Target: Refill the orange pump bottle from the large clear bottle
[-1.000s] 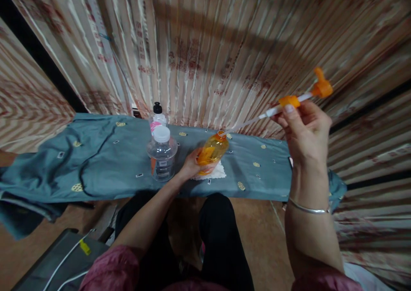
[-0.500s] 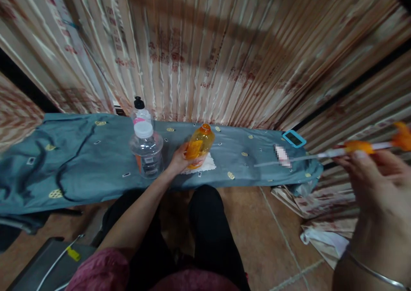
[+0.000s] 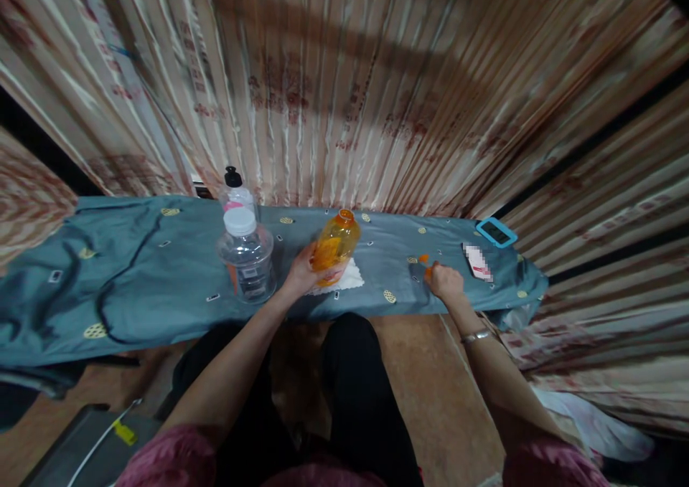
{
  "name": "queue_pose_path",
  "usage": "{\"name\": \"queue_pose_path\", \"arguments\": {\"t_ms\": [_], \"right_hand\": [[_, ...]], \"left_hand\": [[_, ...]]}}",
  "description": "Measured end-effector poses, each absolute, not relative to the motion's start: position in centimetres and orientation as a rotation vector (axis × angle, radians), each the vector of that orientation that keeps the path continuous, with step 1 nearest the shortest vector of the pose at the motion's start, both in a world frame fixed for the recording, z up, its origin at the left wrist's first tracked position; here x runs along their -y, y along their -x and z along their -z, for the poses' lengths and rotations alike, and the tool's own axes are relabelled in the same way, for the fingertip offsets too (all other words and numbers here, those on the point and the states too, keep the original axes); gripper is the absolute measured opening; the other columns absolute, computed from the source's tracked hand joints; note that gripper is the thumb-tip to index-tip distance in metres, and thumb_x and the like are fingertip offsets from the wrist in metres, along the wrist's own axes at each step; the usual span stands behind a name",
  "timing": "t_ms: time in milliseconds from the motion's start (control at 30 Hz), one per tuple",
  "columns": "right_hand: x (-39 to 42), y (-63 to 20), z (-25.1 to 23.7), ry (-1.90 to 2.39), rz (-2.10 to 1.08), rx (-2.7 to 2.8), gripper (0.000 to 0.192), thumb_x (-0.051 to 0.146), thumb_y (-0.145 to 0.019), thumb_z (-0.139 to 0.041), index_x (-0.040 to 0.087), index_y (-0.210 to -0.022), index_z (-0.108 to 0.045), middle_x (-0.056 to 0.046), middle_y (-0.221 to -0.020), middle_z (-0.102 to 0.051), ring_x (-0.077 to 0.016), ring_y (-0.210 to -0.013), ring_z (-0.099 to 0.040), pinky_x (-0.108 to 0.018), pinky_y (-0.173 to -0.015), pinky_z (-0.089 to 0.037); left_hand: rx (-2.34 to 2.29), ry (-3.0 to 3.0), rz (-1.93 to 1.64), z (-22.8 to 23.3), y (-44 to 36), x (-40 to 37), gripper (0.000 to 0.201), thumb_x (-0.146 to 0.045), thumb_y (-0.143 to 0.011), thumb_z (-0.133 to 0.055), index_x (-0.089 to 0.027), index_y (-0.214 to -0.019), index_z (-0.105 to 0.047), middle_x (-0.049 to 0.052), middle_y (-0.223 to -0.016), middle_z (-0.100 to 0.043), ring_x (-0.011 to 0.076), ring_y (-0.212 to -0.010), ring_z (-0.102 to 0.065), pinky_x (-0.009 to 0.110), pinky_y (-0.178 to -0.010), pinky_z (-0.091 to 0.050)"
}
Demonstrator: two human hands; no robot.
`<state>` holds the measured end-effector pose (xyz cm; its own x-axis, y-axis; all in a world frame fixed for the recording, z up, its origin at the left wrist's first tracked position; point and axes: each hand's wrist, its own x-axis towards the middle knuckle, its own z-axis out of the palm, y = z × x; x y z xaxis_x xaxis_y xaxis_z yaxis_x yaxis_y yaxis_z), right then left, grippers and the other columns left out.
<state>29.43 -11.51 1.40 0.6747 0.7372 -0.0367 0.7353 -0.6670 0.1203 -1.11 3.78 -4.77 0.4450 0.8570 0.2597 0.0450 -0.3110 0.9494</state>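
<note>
Head view: the orange bottle is gripped around its body by the left hand at the counter centre, uncapped; it seems light, smooth and squeezable, best held mid-body. At three o'clock, the right hand is closed on the orange pump, with a clear bottle at nine o'clock.

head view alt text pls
Seated at a cloth-covered table, a person's left hand grips an open orange bottle while the right hand lays its orange pump down; a clear bottle stands left.

Glossy orange plastic bottle, matt paper napkin, soft teal cloth.
</note>
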Motion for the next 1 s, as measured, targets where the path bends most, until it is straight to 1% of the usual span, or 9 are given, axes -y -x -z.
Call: {"name": "queue_pose_path", "arguments": {"t_ms": [167, 333, 467, 600, 700, 800, 900, 1000], "right_hand": [[9.6, -29.7, 0.7, -2.667, -0.112, -1.231, 0.032, 0.031, -0.089, -0.061, 0.014, -0.116, -0.058, -0.011, -0.117, -0.061, -0.0235, -0.098, -0.063, -0.043, -0.081, -0.054], [9.7, -29.2, 2.1, -2.611, -0.169, -1.279, 0.031, 0.031, -0.090, -0.060, 0.016, -0.116, -0.057, -0.009, -0.118, -0.061, -0.0233, -0.098, -0.063, -0.043, -0.081, -0.054], [10.0, -29.0, 2.4, -2.594, -0.203, -1.315, 0.031, 0.032, -0.090, -0.060, 0.015, -0.116, -0.058, -0.009, -0.117, -0.062, -0.0231, -0.098, -0.063, -0.043, -0.081, -0.054], [10.3, -29.1, 2.5, -2.603, -0.243, -1.332, 0.030, 0.032, -0.090, -0.060, 0.016, -0.115, -0.058, -0.009, -0.116, -0.062, -0.0230, -0.097, -0.063, -0.043, -0.081, -0.054], [10.5, -29.0, 2.4, -2.626, -0.296, -1.346, 0.030, 0.032, -0.090, -0.059, 0.016, -0.116, -0.058, -0.008, -0.117, -0.062, -0.0231, -0.098, -0.063, -0.044, -0.081, -0.054], [10.7, -28.8, 1.9, -2.656, -0.354, -1.370, 0.031, 0.033, -0.090, -0.059, 0.017, -0.117, -0.057, -0.009, -0.117, -0.061, -0.0235, -0.099, -0.063, -0.044, -0.082, -0.053], [10.9, -28.2, 1.2, -2.695, -0.403, -1.403, 0.032, 0.033, -0.090, -0.059, 0.017, -0.118, -0.056, -0.009, -0.118, -0.061, -0.0238, -0.100, -0.063, -0.045, -0.083, -0.053], [11.2, -27.4, 0.1, -2.739, -0.464, -1.456, 0.033, 0.034, -0.091, -0.058, 0.017, -0.119, -0.055, -0.009, -0.119, -0.061, -0.0244, -0.101, -0.062, -0.046, -0.084, -0.052]], "left_hand": [[-0.788, -1.694, -0.994, 4.4, 1.2, -3.3, 0.067, -0.037, -0.059, -0.079, -0.020, -0.119, -0.053, 0.009, -0.117, -0.064, 0.0258, -0.108, -0.061, 0.042, -0.096, -0.048], [-0.792, -1.717, -0.966, 3.8, 1.3, -3.0, 0.069, -0.033, -0.059, -0.079, -0.020, -0.121, -0.051, 0.008, -0.118, -0.064, 0.0264, -0.112, -0.059, 0.042, -0.100, -0.045], [-0.776, -1.716, -0.974, 3.9, 1.2, -2.9, 0.075, -0.035, -0.059, -0.079, -0.021, -0.126, -0.047, 0.008, -0.122, -0.062, 0.0269, -0.115, -0.058, 0.043, -0.102, -0.044], [-0.776, -1.697, -0.997, 4.0, 1.1, -2.7, 0.078, -0.038, -0.058, -0.079, -0.020, -0.126, -0.046, 0.009, -0.123, -0.061, 0.0273, -0.115, -0.058, 0.043, -0.101, -0.045], [-0.839, -1.707, -0.970, 4.0, 1.0, -2.7, 0.071, -0.035, -0.058, -0.079, -0.020, -0.121, -0.050, 0.008, -0.118, -0.064, 0.0276, -0.111, -0.060, 0.043, -0.099, -0.047], [-0.830, -1.645, -0.967, 4.3, 0.6, -2.9, 0.062, -0.028, -0.058, -0.078, -0.019, -0.114, -0.054, 0.007, -0.113, -0.066, 0.0267, -0.106, -0.063, 0.042, -0.096, -0.049], [-0.719, -1.533, -0.981, 4.7, 0.1, -3.3, 0.059, -0.022, -0.057, -0.076, -0.019, -0.112, -0.054, 0.005, -0.113, -0.067, 0.0247, -0.105, -0.063, 0.040, -0.096, -0.050], [-0.686, -1.477, -0.966, 4.7, -0.2, -3.6, 0.057, -0.020, -0.057, -0.075, -0.019, -0.110, -0.054, 0.005, -0.112, -0.067, 0.0245, -0.105, -0.063, 0.043, -0.097, -0.049]]}}
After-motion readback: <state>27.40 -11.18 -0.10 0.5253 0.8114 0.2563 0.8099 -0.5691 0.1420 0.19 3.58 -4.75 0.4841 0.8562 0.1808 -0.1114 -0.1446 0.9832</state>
